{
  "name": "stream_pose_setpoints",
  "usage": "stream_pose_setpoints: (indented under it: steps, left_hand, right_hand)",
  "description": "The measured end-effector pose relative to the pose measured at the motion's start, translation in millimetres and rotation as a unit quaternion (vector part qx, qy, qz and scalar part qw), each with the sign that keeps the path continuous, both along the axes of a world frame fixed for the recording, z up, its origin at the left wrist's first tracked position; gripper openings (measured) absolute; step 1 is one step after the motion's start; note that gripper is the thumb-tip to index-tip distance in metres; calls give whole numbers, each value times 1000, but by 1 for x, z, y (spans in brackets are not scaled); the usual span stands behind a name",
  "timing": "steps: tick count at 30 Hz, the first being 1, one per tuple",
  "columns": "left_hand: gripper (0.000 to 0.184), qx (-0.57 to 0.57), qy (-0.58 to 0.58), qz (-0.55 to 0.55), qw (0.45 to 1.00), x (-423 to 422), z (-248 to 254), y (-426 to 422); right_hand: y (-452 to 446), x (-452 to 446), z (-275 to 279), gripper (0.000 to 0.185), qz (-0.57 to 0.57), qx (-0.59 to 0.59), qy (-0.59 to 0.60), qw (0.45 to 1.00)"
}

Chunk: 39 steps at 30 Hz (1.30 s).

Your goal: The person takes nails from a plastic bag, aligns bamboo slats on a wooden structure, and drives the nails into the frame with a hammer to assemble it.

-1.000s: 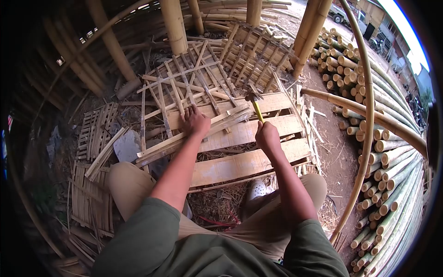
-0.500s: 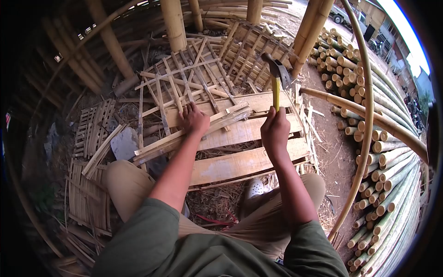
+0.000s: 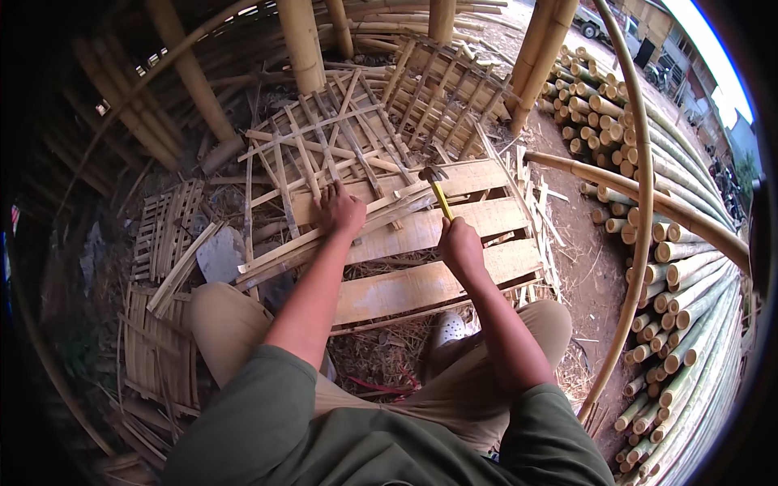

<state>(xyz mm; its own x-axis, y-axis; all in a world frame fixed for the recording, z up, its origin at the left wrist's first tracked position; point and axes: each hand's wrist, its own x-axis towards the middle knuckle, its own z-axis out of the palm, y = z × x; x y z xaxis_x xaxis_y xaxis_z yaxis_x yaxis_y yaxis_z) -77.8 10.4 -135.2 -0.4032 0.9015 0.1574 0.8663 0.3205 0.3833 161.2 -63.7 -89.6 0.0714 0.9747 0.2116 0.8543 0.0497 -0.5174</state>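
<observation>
My right hand (image 3: 462, 247) is closed around the yellow handle of a claw hammer (image 3: 439, 194). The hammer's dark head is low over the far plank, near the right end of some bamboo slats (image 3: 405, 202); contact cannot be made out. My left hand (image 3: 342, 212) has its fingers curled down over the same slats, at the near edge of a bamboo lattice (image 3: 324, 138). What lies right under those fingertips is hidden. Wide wooden planks (image 3: 405, 290) form a low bench under the slats, in front of my knees.
Cut bamboo poles (image 3: 681, 300) are stacked at the right, behind a curved pole (image 3: 644, 202). Upright bamboo posts (image 3: 301, 49) stand at the back. Another lattice panel (image 3: 446, 89) lies beyond the bench. Slatted pieces (image 3: 166, 227) and a grey slab (image 3: 220, 257) are at the left.
My right hand has brought the hammer down and to the left, from raised upright to low over the planks by the slats. My left hand stays in place on the slats.
</observation>
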Motion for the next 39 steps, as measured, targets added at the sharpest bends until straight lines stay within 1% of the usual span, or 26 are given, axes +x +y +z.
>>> stream_pose_setpoints:
  steps: [1,4,5,8,9,10,12,13,14,16,17,19,22,24,26,27,28,30,31,32,34,35,36,38,39]
  left_hand:
    - [59,0,-1,1,1000,0,0,0]
    - [59,9,2,-1,1000,-1,-3,2]
    - [59,14,6,-1,1000,0,-1,0]
    - [59,22,8,0,1000,1,-1,0]
    - [58,26,10,-1,1000,1,-2,0]
    - [58,22,9,0,1000,1,-2,0]
    - [58,32,6,2,999,1,-2,-1]
    - [57,41,5,-1,999,0,-1,-2]
    - [57,42,6,-4,999,-1,-8,-4]
    - [55,62,13,-14,998,-7,-19,6]
    - [54,38,-2,-10,999,-5,-8,5]
    - [54,36,-2,-4,999,-1,2,-1]
    - [52,50,-3,2,999,0,-5,3]
    - [51,70,0,9,998,0,-7,5]
    - [53,64,-10,5,998,0,-8,4]
    - [56,58,-16,0,998,-1,-7,4]
    - [56,59,-14,0,998,-3,-6,5]
    - [56,47,-2,6,999,-2,-8,5]
    - [56,45,-6,9,999,-1,-8,4]
    - [56,45,-4,9,999,-1,-8,4]
    - [55,40,-2,7,999,0,-6,2]
    - [55,45,-7,2,999,-2,-7,0]
    - [54,53,-10,-8,998,-3,-6,3]
    - [52,80,12,-9,997,-3,-11,2]
    - [51,74,-11,-19,997,-3,-7,5]
  right_hand:
    - [4,4,-17,38,14,-10,-7,1000]
    - [0,1,4,37,-2,-1,-6,1000]
    - [1,0,18,36,-12,35,13,999]
    - [-5,-7,60,25,-34,182,84,979]
    - [-8,-9,66,22,-31,240,102,965]
    - [-8,-9,63,20,-38,274,143,950]
    - [-1,-6,18,21,-33,218,114,969]
    - [-2,-3,8,25,-10,48,-38,998]
    - [7,8,-24,32,34,-16,-70,997]
    - [9,0,-11,34,-46,9,-11,999]
    - [12,-1,-1,34,-47,15,-9,999]
    - [6,0,10,35,-53,0,0,999]
    - [-3,3,12,35,-27,-12,-22,999]
    - [-1,5,4,36,-12,-12,-26,1000]
    - [1,8,-2,37,24,-24,-35,999]
    - [1,4,11,38,5,-7,-25,1000]
    - [-1,1,25,36,-19,37,-2,999]
    - [-11,-7,64,28,-30,138,65,988]
    - [-10,-5,70,20,-21,229,79,970]
    - [-10,-5,73,18,-18,282,113,952]
    - [-8,-8,47,17,-52,299,165,939]
    - [-4,-3,25,19,-29,169,77,982]
    - [0,5,7,25,22,-7,-70,997]
    - [9,11,-25,31,-7,25,-46,999]
    - [15,10,-13,31,-14,38,-42,998]
